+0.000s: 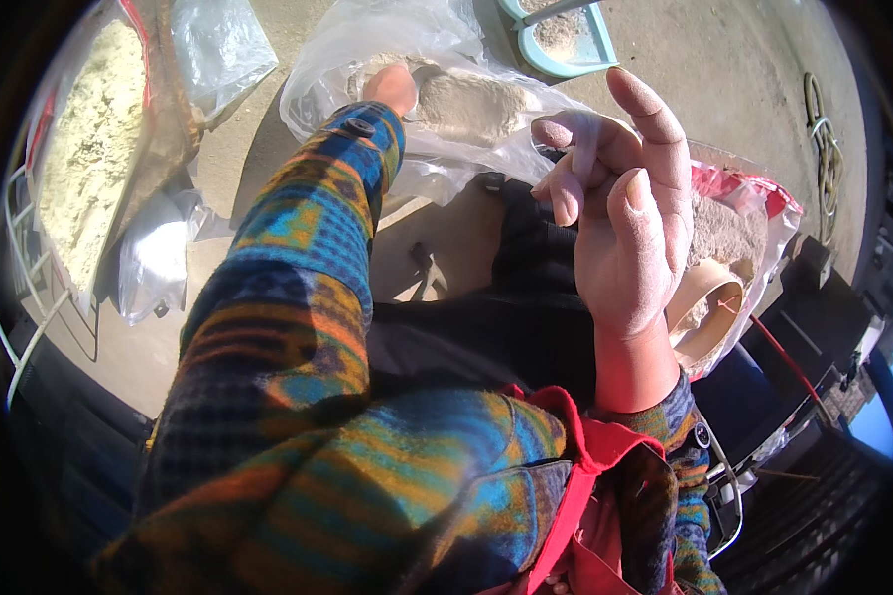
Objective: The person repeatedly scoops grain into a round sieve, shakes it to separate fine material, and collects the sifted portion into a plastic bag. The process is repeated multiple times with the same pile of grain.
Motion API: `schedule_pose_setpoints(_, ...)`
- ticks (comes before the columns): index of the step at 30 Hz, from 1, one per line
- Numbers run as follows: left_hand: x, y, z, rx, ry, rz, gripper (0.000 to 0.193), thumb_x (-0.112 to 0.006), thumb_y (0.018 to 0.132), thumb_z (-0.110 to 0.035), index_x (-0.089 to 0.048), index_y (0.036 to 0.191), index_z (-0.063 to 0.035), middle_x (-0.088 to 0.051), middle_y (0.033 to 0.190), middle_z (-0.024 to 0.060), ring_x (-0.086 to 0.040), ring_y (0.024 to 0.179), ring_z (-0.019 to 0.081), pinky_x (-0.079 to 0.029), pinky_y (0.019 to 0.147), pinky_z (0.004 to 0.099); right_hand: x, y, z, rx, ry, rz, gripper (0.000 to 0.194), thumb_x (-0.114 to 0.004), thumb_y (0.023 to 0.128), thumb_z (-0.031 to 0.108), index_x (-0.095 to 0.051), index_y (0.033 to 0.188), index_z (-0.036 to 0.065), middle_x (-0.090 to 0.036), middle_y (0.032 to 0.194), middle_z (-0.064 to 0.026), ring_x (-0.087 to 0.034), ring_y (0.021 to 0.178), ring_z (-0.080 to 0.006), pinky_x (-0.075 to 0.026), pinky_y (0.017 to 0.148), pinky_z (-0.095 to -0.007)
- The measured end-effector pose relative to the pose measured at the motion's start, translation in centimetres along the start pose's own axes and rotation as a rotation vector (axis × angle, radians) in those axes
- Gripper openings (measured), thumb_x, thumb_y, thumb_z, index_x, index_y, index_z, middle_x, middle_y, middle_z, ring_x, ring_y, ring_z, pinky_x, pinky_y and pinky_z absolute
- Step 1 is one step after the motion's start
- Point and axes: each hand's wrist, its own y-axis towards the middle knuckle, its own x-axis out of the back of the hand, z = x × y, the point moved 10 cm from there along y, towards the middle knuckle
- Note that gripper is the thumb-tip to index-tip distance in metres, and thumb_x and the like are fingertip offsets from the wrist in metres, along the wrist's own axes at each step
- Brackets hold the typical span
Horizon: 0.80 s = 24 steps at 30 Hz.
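My left hand [391, 88] reaches into a clear plastic bag [320, 89] of pale beige powder [469, 108]; its fingers are hidden. The powder beside it lies in a compacted block with a smooth hollow. My right hand [618, 178], dusted with powder, is palm up at the bag's right side. Its index finger is extended and the other fingers are bent. A translucent strip, perhaps the bag's plastic, passes at the bent fingers; whether they grip it cannot be told.
Right: a red-edged bag [785, 193] of brownish powder with a round wooden-looking hoop [703, 301], and a coiled hose or rope [822, 156]. Top: a light-blue dustpan [606, 52]. Left: a bag of yellowish powder [93, 149], a clear plastic bag [219, 52] and a white metal frame [41, 312].
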Motion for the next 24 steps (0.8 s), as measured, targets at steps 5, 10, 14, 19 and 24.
schedule_pose_setpoints(5, -0.7, -0.6, -3.1, -0.019, -0.064, 0.155, 0.033, -0.048, 0.095, -0.028, -0.067, 0.100, -0.0014, -0.065, 0.107, 0.0220, -0.061, 0.104, 0.0399, -0.048, 0.089, 0.0463, 0.5, 0.2, -0.1, 0.009, -0.103, -0.030, 0.075, -0.061, 0.090, 0.045, -0.034, 0.142, -0.001, -0.061, 0.106, -0.0208, -0.057, 0.069, -0.0115, -0.054, 0.075, -0.0277)
schedule_pose_setpoints(10, -6.4, 1.5, -2.3, -0.061, -0.013, 0.242, 0.039, -0.049, 0.095, -0.037, -0.066, 0.102, -0.0018, -0.066, 0.105, 0.0214, -0.061, 0.103, 0.0384, -0.048, 0.088, 0.0469, 0.2, 0.5, -0.4, -0.014, -0.115, -0.024, 0.076, -0.062, 0.089, 0.047, -0.035, 0.142, -0.001, -0.062, 0.105, -0.0198, -0.056, 0.069, -0.0112, -0.054, 0.074, -0.0272)
schedule_pose_setpoints(14, -7.1, 0.8, -3.3, -0.002, 0.017, 0.263, 0.039, -0.047, 0.096, -0.036, -0.064, 0.109, -0.0033, -0.067, 0.096, 0.0194, -0.066, 0.087, 0.0354, -0.052, 0.076, 0.0451, 0.2, 0.7, -0.7, -0.054, -0.120, -0.037, 0.078, -0.063, 0.088, 0.049, -0.036, 0.142, 0.000, -0.062, 0.105, -0.0190, -0.055, 0.071, -0.0104, -0.054, 0.074, -0.0268)
schedule_pose_setpoints(19, -6.0, -0.8, -3.6, -0.029, -0.358, 0.404, 0.038, -0.039, 0.098, -0.035, -0.060, 0.108, -0.0049, -0.064, 0.077, 0.0114, -0.063, 0.052, 0.0240, -0.051, 0.052, 0.0398, 0.4, 0.8, -0.6, -0.039, -0.148, -0.037, 0.078, -0.063, 0.087, 0.050, -0.036, 0.141, 0.000, -0.062, 0.104, -0.0179, -0.054, 0.070, -0.0095, -0.052, 0.072, -0.0256)
schedule_pose_setpoints(24, -9.3, -0.2, -3.3, 0.107, -0.424, 0.372, 0.039, -0.038, 0.098, -0.044, -0.056, 0.110, -0.0110, -0.058, 0.058, 0.0069, -0.060, 0.046, 0.0209, -0.050, 0.045, 0.0370, 0.2, 1.0, -0.9, -0.059, -0.157, -0.040, 0.077, -0.063, 0.088, 0.049, -0.036, 0.142, 0.001, -0.062, 0.105, -0.0175, -0.052, 0.069, -0.0086, -0.051, 0.072, -0.0251)
